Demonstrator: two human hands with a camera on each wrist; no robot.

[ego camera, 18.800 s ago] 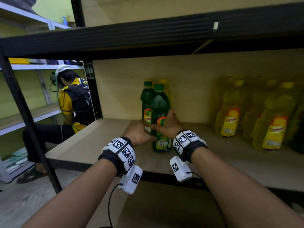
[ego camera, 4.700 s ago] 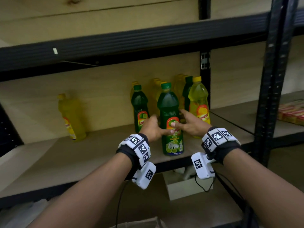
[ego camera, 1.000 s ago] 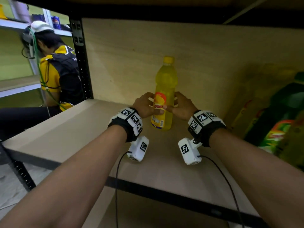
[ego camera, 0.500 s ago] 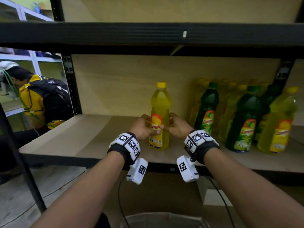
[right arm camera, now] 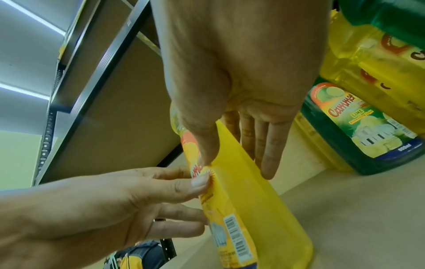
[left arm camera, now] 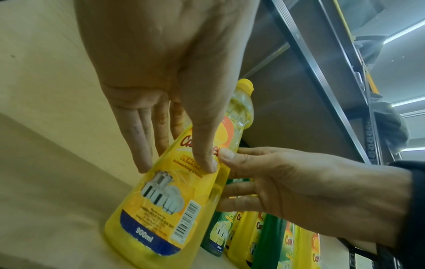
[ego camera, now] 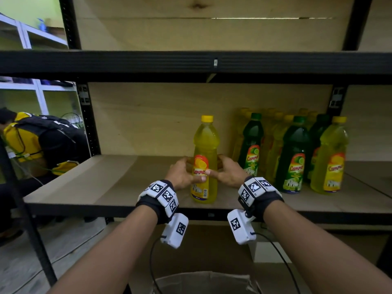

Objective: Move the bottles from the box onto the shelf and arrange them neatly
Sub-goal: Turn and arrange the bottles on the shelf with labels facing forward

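A yellow bottle (ego camera: 204, 145) with a yellow cap stands upright on the wooden shelf board (ego camera: 127, 183), near its front edge. My left hand (ego camera: 192, 169) holds its left side and my right hand (ego camera: 216, 165) its right side. Both thumbs press on the front label, their tips almost touching, and the fingers lie along the bottle's sides (left arm camera: 161, 209) (right arm camera: 241, 191). A short gap to the right, a group of green bottles (ego camera: 294, 153) and yellow bottles (ego camera: 331, 158) stands in rows. The open box (ego camera: 203, 281) lies below, its inside hidden.
The upper shelf's black beam (ego camera: 191, 62) runs overhead, close above the bottle caps. Bare board stretches left of the held bottle. A black upright post (ego camera: 27, 219) stands front left. Beyond it a person in a yellow and black top (ego camera: 42, 143) crouches.
Both hands have stayed on the yellow bottle. My view has pulled back and shifted right since a second ago, bringing the bottle rows and the box into sight.
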